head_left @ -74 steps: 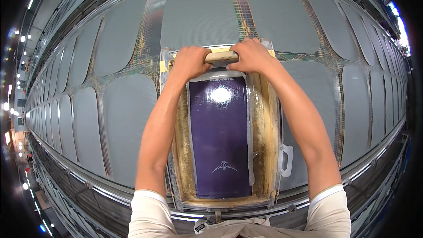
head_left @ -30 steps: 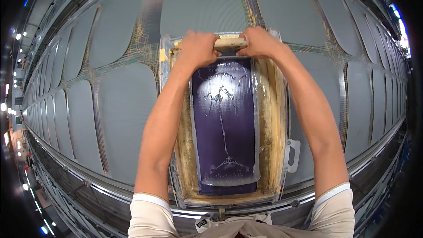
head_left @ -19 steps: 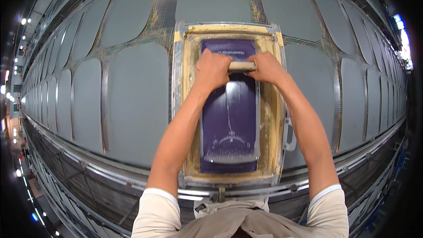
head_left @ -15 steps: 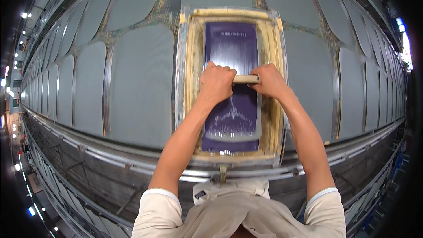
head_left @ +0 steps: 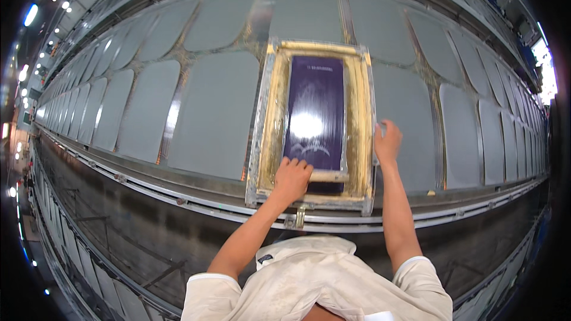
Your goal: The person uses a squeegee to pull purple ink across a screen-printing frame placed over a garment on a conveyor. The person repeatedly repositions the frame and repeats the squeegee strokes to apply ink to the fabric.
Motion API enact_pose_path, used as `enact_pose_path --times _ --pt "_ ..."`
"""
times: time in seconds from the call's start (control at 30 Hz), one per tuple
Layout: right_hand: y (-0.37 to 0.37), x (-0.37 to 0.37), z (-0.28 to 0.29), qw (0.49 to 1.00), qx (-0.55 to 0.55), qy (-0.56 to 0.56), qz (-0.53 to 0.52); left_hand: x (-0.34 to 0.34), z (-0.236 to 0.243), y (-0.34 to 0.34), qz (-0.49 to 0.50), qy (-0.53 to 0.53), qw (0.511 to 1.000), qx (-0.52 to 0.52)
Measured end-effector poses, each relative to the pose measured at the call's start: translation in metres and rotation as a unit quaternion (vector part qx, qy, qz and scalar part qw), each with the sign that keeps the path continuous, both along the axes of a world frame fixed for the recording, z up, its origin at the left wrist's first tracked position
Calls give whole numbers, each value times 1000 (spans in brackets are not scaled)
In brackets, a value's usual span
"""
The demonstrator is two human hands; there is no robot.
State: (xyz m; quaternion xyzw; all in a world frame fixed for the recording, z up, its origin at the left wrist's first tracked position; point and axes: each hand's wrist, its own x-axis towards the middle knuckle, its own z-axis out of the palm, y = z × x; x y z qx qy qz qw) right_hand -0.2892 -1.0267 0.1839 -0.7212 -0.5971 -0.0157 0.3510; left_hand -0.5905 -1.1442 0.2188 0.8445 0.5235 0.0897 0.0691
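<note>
A printing screen frame [head_left: 265, 119] with yellowed, taped inner edges lies on the grey table. Its open middle shows a dark purple printing area [head_left: 317, 92] with a wet shine and a pale curved pattern. Toward the near end of the frame, a squeegee [head_left: 330, 176] with a pale handle lies crosswise. My left hand [head_left: 292, 179] is closed round the squeegee's left end. Beside the frame's right outer edge is my right hand [head_left: 388, 140], fingers loosely bent and apart, with nothing visible in it; whether it touches the edge I cannot tell.
Grey rounded panels [head_left: 217, 116] lie in two rows along the long table on both sides of the frame. A metal rail [head_left: 333, 220] runs along the table's near edge, with a small metal catch [head_left: 300, 218] below the frame.
The squeegee has come toward me, from the middle of the screen to its near end. My right hand has let go of it and moved to the frame's right side.
</note>
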Motion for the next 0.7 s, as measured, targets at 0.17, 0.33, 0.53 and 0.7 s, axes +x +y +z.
enact_pose_path --times 0.17,0.33,0.53,0.7 --pt "12 13 -40 973 -145 177 -24 -4 -7 -11 1 -8 1000 22" --pt "11 12 -45 977 -82 197 -22 -4 -4 -20 10 -11 999 32" --pt "12 28 -6 980 -99 173 14 1 12 -28 25 -13 1000 -10" --pt "11 22 1 965 -131 228 22 -4 1 -22 30 -14 999 -19"
